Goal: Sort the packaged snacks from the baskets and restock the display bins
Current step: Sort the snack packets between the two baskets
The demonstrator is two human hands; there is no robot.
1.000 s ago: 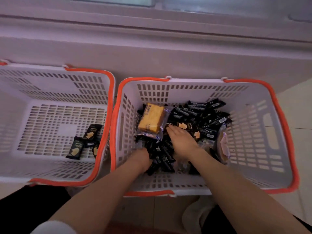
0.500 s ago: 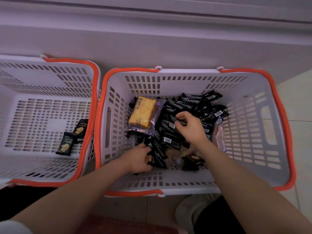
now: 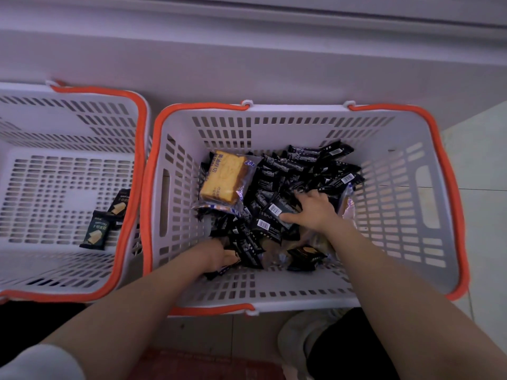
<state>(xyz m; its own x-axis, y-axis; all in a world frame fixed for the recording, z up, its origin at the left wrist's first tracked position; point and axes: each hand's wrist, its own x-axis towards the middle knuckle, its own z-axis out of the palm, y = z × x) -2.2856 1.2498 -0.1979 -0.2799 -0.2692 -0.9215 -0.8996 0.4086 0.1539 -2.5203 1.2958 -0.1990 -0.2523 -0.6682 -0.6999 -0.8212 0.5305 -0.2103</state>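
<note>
A white basket with an orange rim (image 3: 397, 215) holds a pile of small black snack packets (image 3: 288, 171) and a larger yellow cake pack (image 3: 223, 179) at its far left. My left hand (image 3: 216, 256) is at the pile's near-left edge, closed around black packets that stick out below the fist. My right hand (image 3: 312, 209) lies palm down on the middle of the pile, its thumb and curled fingers around a black packet with a barcode (image 3: 277, 211). A second matching basket (image 3: 68, 127) on the left holds a few dark packets (image 3: 96, 234) by its right wall.
Both baskets stand on a pale tiled floor (image 3: 482, 160) against the white base of a cabinet (image 3: 247, 64). My white shoe (image 3: 299, 333) is just in front of the right basket. A clear-wrapped pack (image 3: 347, 209) leans at the pile's right side.
My right hand has dropped from a raised pinch onto the pile, palm down. My left hand has shifted slightly and stays closed on packets. The camera has tilted, so the baskets sit further right.
</note>
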